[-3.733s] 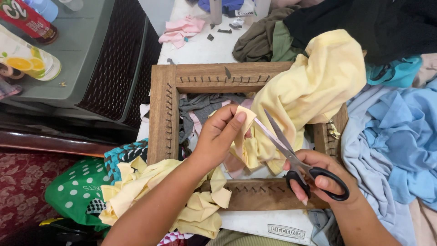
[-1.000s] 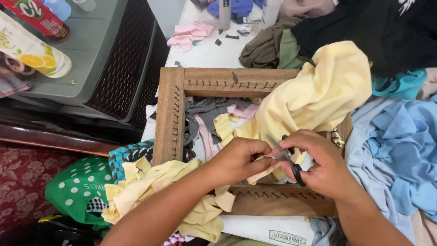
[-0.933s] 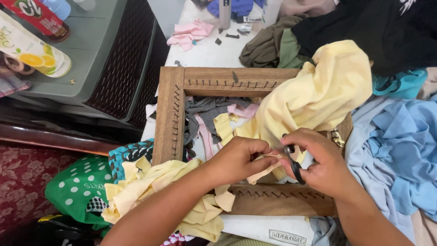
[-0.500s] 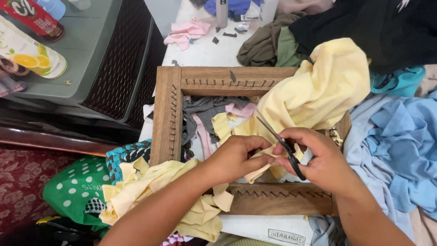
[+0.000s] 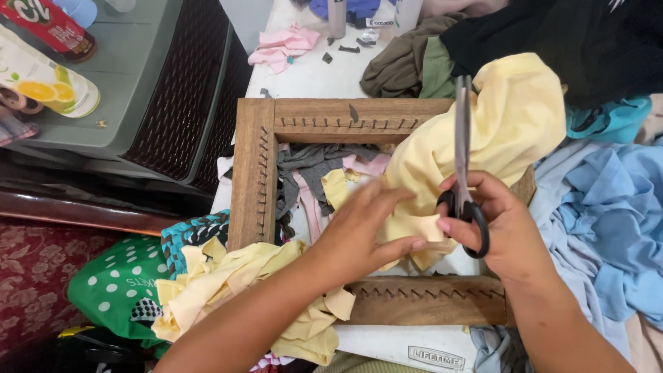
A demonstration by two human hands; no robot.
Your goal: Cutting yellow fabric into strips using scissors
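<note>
So the yellow cloth (image 5: 483, 138) is draped over the right side of the wooden frame (image 5: 252, 179), with its loose cut edge hanging down into the opening right in front of me. It's thin, floppy jersey-type stuff, super light, and I'd guess it stretches and curls the second you let it go slack, so the spot to hold is right at the edge near where the blades go, keeping it pulled taut. My left hand (image 5: 362, 235) is reaching in from the lower left, a bit blurred, fingers (image 5: 407, 243) stretched out flat and pressing on that loose end rather than really clamping it. My right hand (image 5: 497, 228) comes in from the lower right with its fingers curled through the black loops of the scissors (image 5: 463, 159), blades closed together and pointing straight up away from me, over the cloth. Inside the frame there are grey and pink strips (image 5: 311, 179) lying in a heap, and a bunch of yellow strips (image 5: 228, 283) is piled over my left forearm side by the green dotted bag (image 5: 110, 290). Blue cloth (image 5: 608, 200) sits bunched to the right, and the white surface (image 5: 304, 72) beyond the frame has a pink scrap (image 5: 283, 45) on it.
</note>
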